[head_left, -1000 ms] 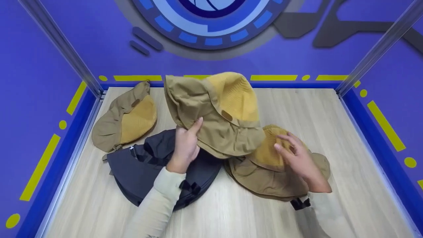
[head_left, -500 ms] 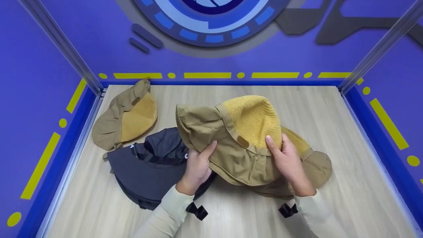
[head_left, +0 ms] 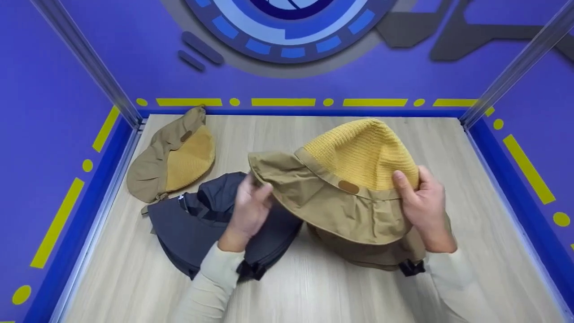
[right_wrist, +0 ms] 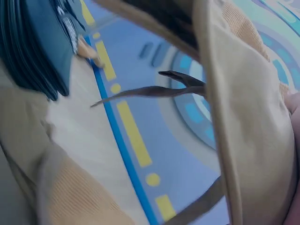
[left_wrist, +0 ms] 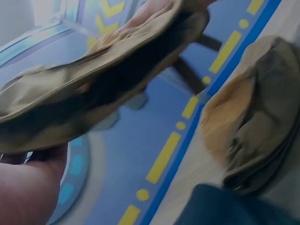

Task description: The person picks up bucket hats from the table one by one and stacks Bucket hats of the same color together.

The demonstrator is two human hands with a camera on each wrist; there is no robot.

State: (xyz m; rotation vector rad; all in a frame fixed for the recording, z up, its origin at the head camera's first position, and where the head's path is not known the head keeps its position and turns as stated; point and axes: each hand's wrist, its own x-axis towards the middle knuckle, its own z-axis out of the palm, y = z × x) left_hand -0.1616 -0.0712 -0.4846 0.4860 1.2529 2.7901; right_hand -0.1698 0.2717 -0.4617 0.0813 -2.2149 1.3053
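Observation:
A yellow knit and khaki bucket hat [head_left: 327, 197] is held up above the table, its brown tag facing me. My right hand [head_left: 426, 208] grips its right side, thumb on the crown. Beside the left brim edge is my left hand [head_left: 249, 208], blurred, thumb apart from the fingers; whether it pinches the brim is unclear. The left wrist view shows this hand [left_wrist: 28, 187] below the brim, fingers mostly hidden. Dark straps [right_wrist: 154, 91] hang from the hat in the right wrist view. Beneath it lies a brown hat [head_left: 358, 253], mostly covered.
Dark folded hats [head_left: 193, 237] lie at the left front, under my left forearm. A similar yellow and khaki hat [head_left: 188, 163] lies at the back left. Blue-purple panels [head_left: 287, 85] wall the wooden table [head_left: 305, 296] at the back and sides.
The held hat has come down and shifted right. My right hand went from over the brown hat to gripping the held one. My left hand has moved from the lower brim to its left edge.

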